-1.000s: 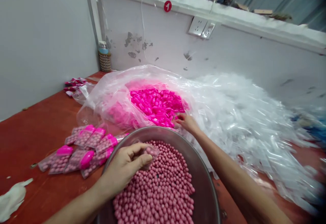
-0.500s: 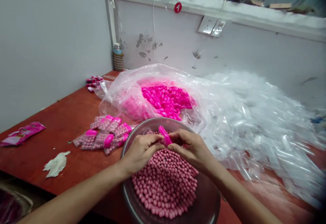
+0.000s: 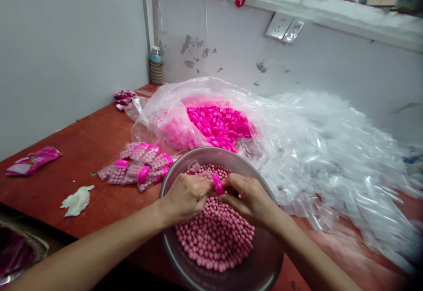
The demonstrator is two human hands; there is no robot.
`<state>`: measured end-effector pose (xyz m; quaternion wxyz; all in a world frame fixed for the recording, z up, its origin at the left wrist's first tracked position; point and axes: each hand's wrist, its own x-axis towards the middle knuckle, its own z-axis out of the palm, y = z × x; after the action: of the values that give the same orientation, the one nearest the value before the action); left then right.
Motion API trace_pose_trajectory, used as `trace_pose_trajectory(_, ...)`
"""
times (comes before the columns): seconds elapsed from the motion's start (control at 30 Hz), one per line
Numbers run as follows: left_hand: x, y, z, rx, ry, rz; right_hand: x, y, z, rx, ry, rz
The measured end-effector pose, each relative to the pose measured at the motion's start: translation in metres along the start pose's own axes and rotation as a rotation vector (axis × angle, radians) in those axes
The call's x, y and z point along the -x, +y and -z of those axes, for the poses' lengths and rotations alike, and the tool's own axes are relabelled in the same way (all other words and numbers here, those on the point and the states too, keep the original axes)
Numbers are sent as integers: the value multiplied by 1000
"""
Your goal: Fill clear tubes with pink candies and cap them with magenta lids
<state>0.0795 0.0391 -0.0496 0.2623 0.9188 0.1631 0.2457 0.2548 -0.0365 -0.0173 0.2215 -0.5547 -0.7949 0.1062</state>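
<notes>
Over a metal bowl (image 3: 269, 255) of round pink beads (image 3: 214, 242), both of my hands meet at a bright pink plastic cap (image 3: 217, 184). My left hand (image 3: 187, 196) is closed, its fingertips at the cap's left side. From the right, my right hand (image 3: 249, 196) pinches the same cap between thumb and fingers. Whatever lies behind the fingers is hidden. A small clear case (image 3: 194, 166) rests among the beads near the bowl's back left rim, partly behind my left hand.
Filled bead packs with pink caps (image 3: 143, 174) lie left of the bowl. Behind it is a plastic bag (image 3: 158, 101) of loose pink caps (image 3: 220, 125). Many clear plastic cases (image 3: 330, 158) are heaped at the right. A crumpled tissue (image 3: 77, 200) and pink packets (image 3: 35, 159) lie at the left.
The pink cap has turned from a slant to nearly upright between my hands. My left fingers have curled in more tightly. The whole view has shifted slightly.
</notes>
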Motion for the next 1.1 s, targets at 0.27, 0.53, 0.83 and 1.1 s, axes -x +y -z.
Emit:
trace_pose_trajectory(0.27, -7, 2, 0, 464, -31, 182, -10, -9, 26, 332, -111, 240)
trace_pose_trajectory(0.53, -11, -1, 7, 741, 103, 354, -4, 0, 7, 373, 175, 58)
trace_pose_trajectory(0.83, -11, -10, 1, 813, 203, 441, -11, -11, -32, 464, 334, -9)
trace_pose_trajectory(1.1, -13, -7, -1, 1047, 225, 479, -14, -7, -35, 371, 269, -24)
